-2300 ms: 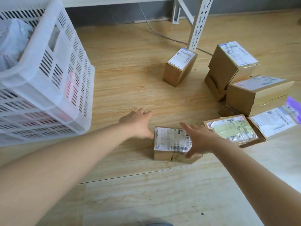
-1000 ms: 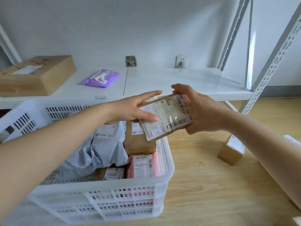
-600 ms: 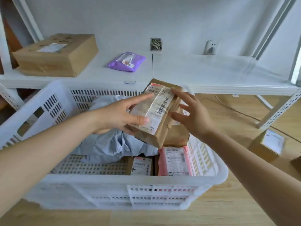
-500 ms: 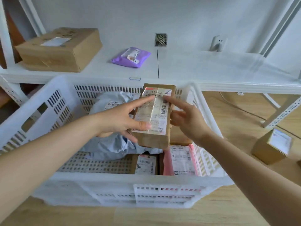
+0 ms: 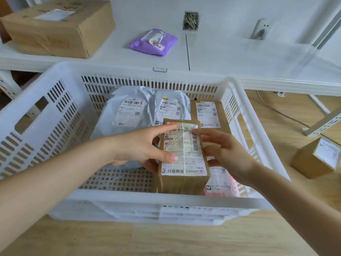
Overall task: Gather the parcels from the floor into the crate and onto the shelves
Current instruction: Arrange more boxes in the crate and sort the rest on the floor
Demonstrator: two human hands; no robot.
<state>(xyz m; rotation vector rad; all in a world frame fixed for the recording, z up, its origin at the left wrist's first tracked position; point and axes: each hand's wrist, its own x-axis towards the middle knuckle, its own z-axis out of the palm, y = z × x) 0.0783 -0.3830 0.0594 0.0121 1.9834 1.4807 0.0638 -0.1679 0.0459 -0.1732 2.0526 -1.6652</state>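
A small brown parcel (image 5: 182, 163) with a white label sits low inside the white slatted crate (image 5: 55, 115), near its front wall. My left hand (image 5: 140, 146) grips the parcel's left side, thumb across the label and fingers beneath. My right hand (image 5: 227, 154) is at its right side, fingers relaxed and touching the edge. Behind it in the crate lie two grey mailer bags (image 5: 129, 109), a brown box (image 5: 208, 113) and a pink parcel (image 5: 219, 183).
A white shelf (image 5: 239, 58) runs behind the crate, carrying a large cardboard box (image 5: 59, 26) and a purple bag (image 5: 153, 41). Another small labelled box (image 5: 317, 157) lies on the wooden floor at the right, near a shelf leg (image 5: 321, 126).
The parcel was lifted from the floor, carried over the crate and lowered into it. My right hand has loosened its hold while the left keeps gripping.
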